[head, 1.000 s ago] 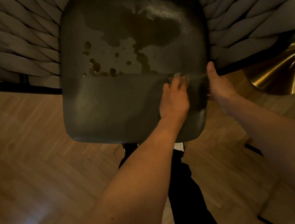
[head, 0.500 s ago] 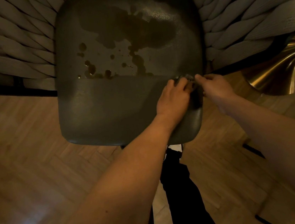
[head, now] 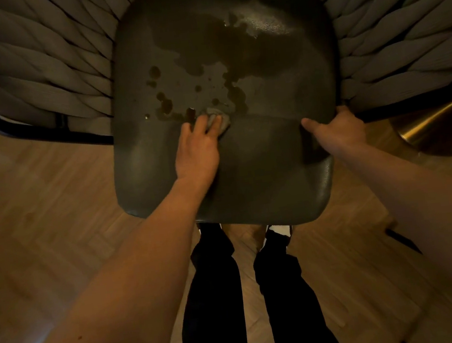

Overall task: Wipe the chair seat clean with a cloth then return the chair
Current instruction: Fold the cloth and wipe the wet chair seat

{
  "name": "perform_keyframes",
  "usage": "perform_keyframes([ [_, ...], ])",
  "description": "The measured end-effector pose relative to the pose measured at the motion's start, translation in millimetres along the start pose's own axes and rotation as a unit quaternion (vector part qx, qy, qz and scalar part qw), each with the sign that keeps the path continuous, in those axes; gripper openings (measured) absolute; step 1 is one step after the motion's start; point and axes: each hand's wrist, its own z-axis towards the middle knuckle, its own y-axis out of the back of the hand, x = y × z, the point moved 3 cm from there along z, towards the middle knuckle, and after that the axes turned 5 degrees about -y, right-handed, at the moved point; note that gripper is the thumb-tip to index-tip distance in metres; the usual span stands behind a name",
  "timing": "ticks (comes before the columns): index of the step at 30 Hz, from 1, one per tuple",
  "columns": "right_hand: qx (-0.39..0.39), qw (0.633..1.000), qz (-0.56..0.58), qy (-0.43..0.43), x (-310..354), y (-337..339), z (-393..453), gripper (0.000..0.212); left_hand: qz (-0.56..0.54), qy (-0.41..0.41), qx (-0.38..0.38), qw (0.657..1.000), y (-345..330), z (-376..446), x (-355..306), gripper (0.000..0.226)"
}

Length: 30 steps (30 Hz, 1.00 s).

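Observation:
The dark chair seat (head: 270, 171) fills the upper middle of the head view, with a wet brown spill and several droplets (head: 222, 60) across its rear half. My left hand (head: 198, 149) presses a small grey cloth (head: 216, 117) flat on the seat at the front edge of the droplets. My right hand (head: 339, 129) grips the seat's right edge, thumb on top and fingers curled round the rim.
Woven grey straps (head: 21, 68) form the chair's back and sides around the seat. A black frame bar (head: 43, 134) runs under the left side. A shiny brass base (head: 447, 127) stands on the wooden floor (head: 40, 222) to the right. My legs (head: 248, 296) stand below the seat's front.
My left hand slid the cloth left from the seat's right edge to the middle, at the droplets. My right hand left the cloth and took hold of the seat's right rim.

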Motion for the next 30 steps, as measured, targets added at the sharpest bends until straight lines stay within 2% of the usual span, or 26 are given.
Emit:
perform_keyframes([
  [10,-0.014,1.000,0.007,-0.023,-2,-3,7,0.082,0.028,0.111,-0.037,0.993,22,-13,110,0.051],
  [15,-0.013,1.000,0.015,-0.015,-2,-5,4,0.076,0.032,0.165,-0.072,0.983,28,-22,162,0.055],
  [20,-0.024,0.999,0.033,-0.027,-3,4,6,0.072,-0.022,0.209,-0.117,0.971,29,-16,156,0.051],
  [24,-0.014,0.999,0.042,-0.031,-1,6,6,0.070,-0.039,0.231,-0.096,0.967,24,-6,151,0.047],
  [30,-0.004,0.997,0.057,-0.052,-1,14,7,0.072,-0.070,0.168,-0.105,0.978,21,1,116,0.044],
])
